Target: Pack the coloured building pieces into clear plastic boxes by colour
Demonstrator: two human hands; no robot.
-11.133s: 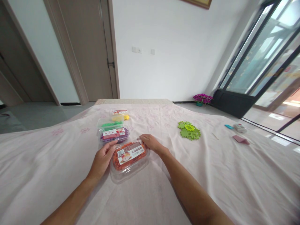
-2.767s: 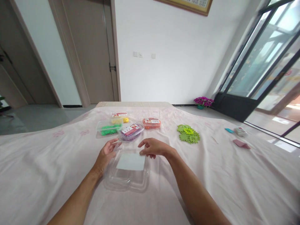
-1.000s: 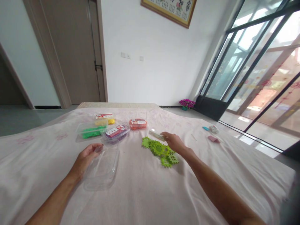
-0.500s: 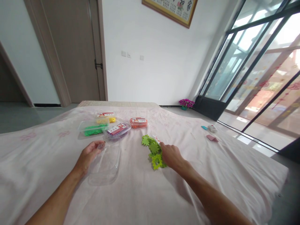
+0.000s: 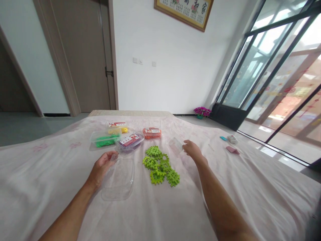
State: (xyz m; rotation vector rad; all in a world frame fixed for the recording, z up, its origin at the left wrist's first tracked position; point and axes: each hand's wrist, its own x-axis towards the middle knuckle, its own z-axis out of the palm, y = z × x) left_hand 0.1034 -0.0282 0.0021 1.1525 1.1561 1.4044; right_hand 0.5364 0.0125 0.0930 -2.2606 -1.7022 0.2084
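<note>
My left hand [image 5: 105,165] grips the edge of a clear plastic container [image 5: 120,190] resting on the cloth, thumb and fingers closed at its far left rim. On the right, my right hand [image 5: 192,150] pinches a small see-through plastic bag [image 5: 175,144] just above the cloth. Between the hands lies a loose pile of lime-green gear-edged pieces [image 5: 159,165], untouched by either hand. Beyond the clear container sits a lidded box of purple pieces [image 5: 130,140] with a label.
A tub of green pieces [image 5: 106,139], a tub of yellow pieces [image 5: 117,129] and a box of orange pieces [image 5: 151,132] stand farther back. To the right lie a pink item [image 5: 232,150], a small white packet [image 5: 232,139] and a blue item [image 5: 223,138].
My right hand has moved away from the green pieces, up and right, carrying the bag. The pieces now lie spread in full view. My left hand keeps its hold on the container.
</note>
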